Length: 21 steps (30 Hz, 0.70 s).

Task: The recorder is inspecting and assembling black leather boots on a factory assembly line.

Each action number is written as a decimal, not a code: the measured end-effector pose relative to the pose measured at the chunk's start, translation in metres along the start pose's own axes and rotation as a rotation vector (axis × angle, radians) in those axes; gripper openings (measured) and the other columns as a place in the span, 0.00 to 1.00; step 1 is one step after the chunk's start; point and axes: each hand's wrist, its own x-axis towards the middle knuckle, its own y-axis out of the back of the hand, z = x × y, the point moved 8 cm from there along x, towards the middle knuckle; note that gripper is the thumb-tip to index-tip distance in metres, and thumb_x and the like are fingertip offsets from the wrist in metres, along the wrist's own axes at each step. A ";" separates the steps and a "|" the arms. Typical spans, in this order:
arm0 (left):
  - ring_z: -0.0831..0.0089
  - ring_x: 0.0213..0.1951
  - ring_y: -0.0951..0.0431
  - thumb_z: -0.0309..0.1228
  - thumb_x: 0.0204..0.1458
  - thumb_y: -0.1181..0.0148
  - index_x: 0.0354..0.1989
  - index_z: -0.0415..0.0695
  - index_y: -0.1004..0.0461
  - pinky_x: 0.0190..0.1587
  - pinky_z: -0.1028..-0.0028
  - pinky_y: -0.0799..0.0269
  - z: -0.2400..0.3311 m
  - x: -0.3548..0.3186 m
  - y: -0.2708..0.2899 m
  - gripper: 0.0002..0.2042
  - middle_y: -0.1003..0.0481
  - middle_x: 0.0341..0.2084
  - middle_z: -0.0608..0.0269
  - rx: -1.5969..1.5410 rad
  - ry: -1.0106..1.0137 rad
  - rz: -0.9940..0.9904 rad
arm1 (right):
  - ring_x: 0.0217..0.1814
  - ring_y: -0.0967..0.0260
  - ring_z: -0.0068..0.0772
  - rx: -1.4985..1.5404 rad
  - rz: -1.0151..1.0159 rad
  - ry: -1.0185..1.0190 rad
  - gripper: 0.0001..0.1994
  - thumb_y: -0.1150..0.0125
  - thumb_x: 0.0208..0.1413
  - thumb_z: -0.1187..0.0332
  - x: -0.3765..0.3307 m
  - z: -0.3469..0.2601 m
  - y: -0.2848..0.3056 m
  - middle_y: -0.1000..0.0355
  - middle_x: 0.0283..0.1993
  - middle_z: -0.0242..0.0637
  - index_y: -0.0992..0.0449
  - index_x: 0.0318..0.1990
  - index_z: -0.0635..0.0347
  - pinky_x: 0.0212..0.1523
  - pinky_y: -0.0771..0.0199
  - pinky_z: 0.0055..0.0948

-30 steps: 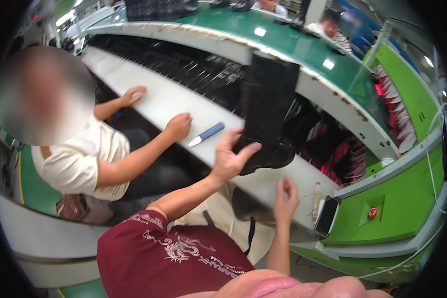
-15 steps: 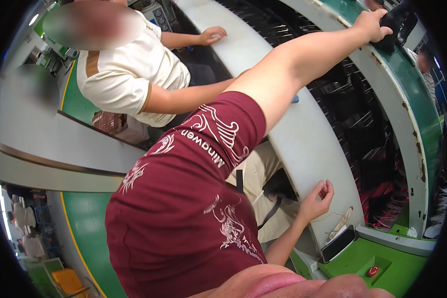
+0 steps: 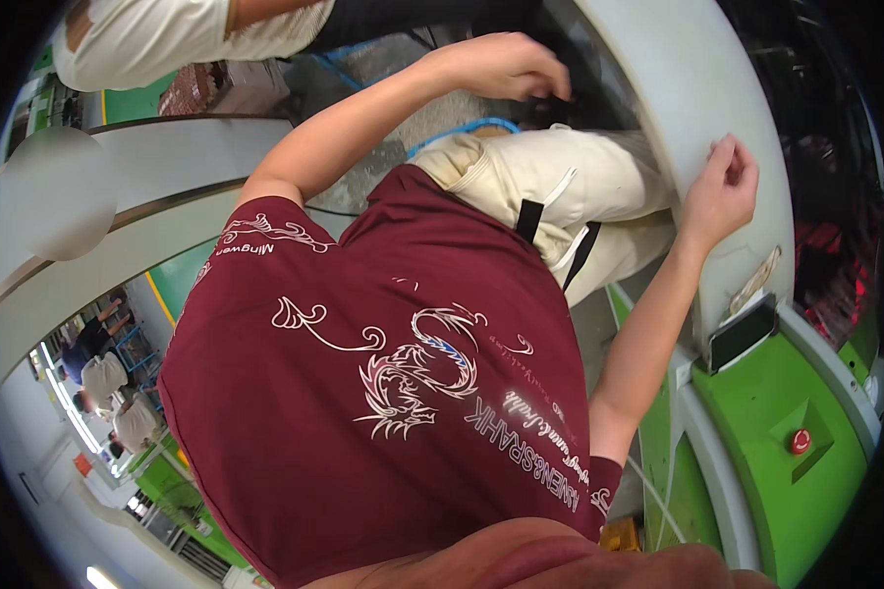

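My left hand [image 3: 506,69] hangs in the air beyond my light trousers [image 3: 599,182], its elbow bent. Its fingers are loosely curled with a dark gap between them, and nothing shows in them. My right hand [image 3: 722,191] is over the long pale ledge [image 3: 683,74] of a machine. Thumb and fingertips meet there in a pinch; whatever they hold, if anything, is too small to make out. Near that wrist, a whitish twisted strip [image 3: 756,280] lies on the ledge, next to a dark flat rectangular device [image 3: 744,334] in a pale frame.
A green machine housing [image 3: 746,412] with a round red button [image 3: 801,442] stands close by my right forearm. Dark machine innards [image 3: 835,187] lie beyond the ledge. Another person's pale sleeve [image 3: 138,49] shows at upper left. A grey panel [image 3: 182,162] runs along my left side.
My left arm has come back from its long reach across the ledge to the machine's far side and is now bent. My right hand stays pinched over the ledge. My view has turned.
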 end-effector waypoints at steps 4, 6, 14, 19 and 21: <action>0.52 0.52 0.13 0.27 0.58 0.46 0.59 0.57 0.14 0.57 0.54 0.18 -0.184 -0.011 -0.123 0.23 0.13 0.50 0.56 0.194 0.400 -0.040 | 0.39 0.20 0.22 -0.126 -0.058 0.081 0.14 0.31 0.69 0.61 -0.002 -0.014 -0.003 0.14 0.40 0.34 0.13 0.51 0.63 0.44 0.19 0.25; 0.50 0.57 0.14 0.29 0.59 0.44 0.61 0.58 0.15 0.60 0.52 0.19 -0.228 -0.004 -0.162 0.23 0.14 0.56 0.54 0.263 0.506 -0.009 | 0.39 0.20 0.21 -0.082 -0.109 0.080 0.13 0.31 0.69 0.61 -0.006 -0.012 -0.004 0.14 0.39 0.33 0.13 0.51 0.62 0.44 0.20 0.24; 0.57 0.65 0.18 0.50 0.57 0.31 0.72 0.63 0.23 0.63 0.56 0.20 -0.261 0.056 -0.216 0.32 0.19 0.65 0.56 0.508 0.466 -0.168 | 0.35 0.23 0.19 0.012 -0.114 0.048 0.13 0.32 0.70 0.61 -0.014 -0.012 0.012 0.15 0.36 0.30 0.12 0.49 0.61 0.40 0.21 0.23; 0.56 0.66 0.19 0.52 0.63 0.38 0.79 0.74 0.34 0.65 0.58 0.21 -0.287 0.053 -0.219 0.33 0.20 0.65 0.58 0.490 0.470 0.047 | 0.34 0.23 0.20 -0.029 -0.121 0.046 0.12 0.32 0.70 0.61 -0.013 -0.014 0.010 0.15 0.35 0.30 0.12 0.48 0.61 0.39 0.22 0.25; 0.56 0.66 0.19 0.49 0.66 0.42 0.78 0.74 0.33 0.65 0.58 0.21 -0.278 0.059 -0.236 0.29 0.19 0.65 0.57 0.496 0.509 -0.154 | 0.34 0.23 0.21 -0.059 -0.100 0.053 0.12 0.32 0.69 0.61 -0.013 -0.005 0.015 0.16 0.35 0.30 0.12 0.48 0.60 0.39 0.22 0.25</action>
